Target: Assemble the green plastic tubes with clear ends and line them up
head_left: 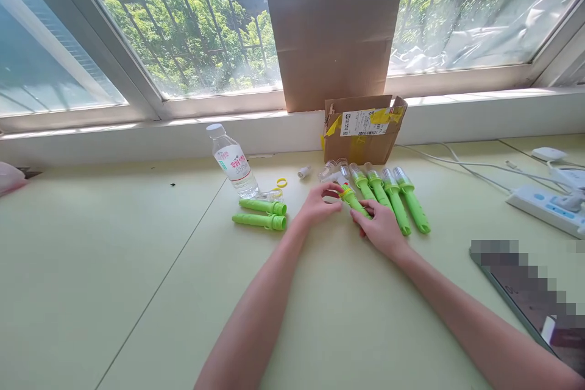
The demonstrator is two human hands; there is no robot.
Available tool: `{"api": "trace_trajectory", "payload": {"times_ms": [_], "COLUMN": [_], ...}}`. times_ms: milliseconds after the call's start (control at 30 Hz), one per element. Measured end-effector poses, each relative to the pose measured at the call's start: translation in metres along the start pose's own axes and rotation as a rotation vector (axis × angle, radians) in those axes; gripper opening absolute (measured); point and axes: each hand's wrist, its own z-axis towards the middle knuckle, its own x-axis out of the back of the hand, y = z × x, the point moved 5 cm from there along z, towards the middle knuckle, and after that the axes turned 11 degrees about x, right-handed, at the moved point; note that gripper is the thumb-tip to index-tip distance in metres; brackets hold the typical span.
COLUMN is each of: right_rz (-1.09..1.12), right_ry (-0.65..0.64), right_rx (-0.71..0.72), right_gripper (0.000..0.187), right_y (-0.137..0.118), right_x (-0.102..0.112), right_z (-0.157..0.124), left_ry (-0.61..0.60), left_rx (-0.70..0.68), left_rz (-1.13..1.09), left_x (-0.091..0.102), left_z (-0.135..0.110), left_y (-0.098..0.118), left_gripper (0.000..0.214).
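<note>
My right hand is closed around the lower part of a green plastic tube handle, which is tilted with its threaded end up and to the left. A yellow ring and a small red piece show at that end. Beside it my left hand has its thumb and forefinger curved and apart, the forefinger near the red piece. Just right of my right hand lie several green handles with clear caps. Two uncapped green handles rest to the left of my left hand.
A labelled water bottle stands behind the uncapped handles, near yellow rings. Loose clear caps and a small white part lie before an open cardboard box. At right are a power strip, cables and a phone.
</note>
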Motion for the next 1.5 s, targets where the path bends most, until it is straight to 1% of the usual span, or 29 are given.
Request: {"api": "trace_trajectory", "payload": {"times_ms": [67,200,367,600,733,900,1033,1267,1500], "right_rz": [0.052,0.102,0.110,0.114,0.077,0.068,0.118,0.164,0.194], "right_ry": [-0.019,-0.035,-0.060,-0.146,-0.115,-0.064,-0.069,-0.104,-0.160], "right_rx": [-0.026,-0.051,-0.052,-0.024,-0.044,-0.096,-0.094,-0.077,-0.083], "right_gripper": [0.032,0.031,0.033,0.032,0.030,0.034,0.028,0.034,0.033], "right_y": [0.001,0.002,0.002,-0.002,0.000,0.006,0.006,-0.001,-0.003], "right_x": [-0.002,-0.004,-0.005,-0.008,-0.005,-0.002,-0.002,-0.005,-0.006], "right_z": [0.000,0.000,0.000,0.000,0.000,0.000,0.000,0.000,0.001], "left_ry": [0.007,0.002,-0.028,-0.043,-0.033,-0.034,-0.037,-0.023,0.012], "left_rx": [-0.004,-0.022,0.001,0.027,0.021,0.028,0.029,0.045,0.046], "left_rz": [0.005,-0.009,-0.075,-0.130,-0.139,-0.178,-0.141,-0.053,-0.047], "left_x": [0.000,-0.002,-0.001,0.000,0.000,-0.001,-0.001,0.000,-0.001], "left_z": [0.000,0.000,0.002,0.003,0.003,0.002,0.001,0.001,-0.001], "left_y": [0.000,-0.001,-0.005,-0.007,-0.009,-0.008,-0.006,-0.005,-0.001], "left_gripper": [0.028,0.026,0.024,0.028,0.030,0.032,0.032,0.030,0.032]}}
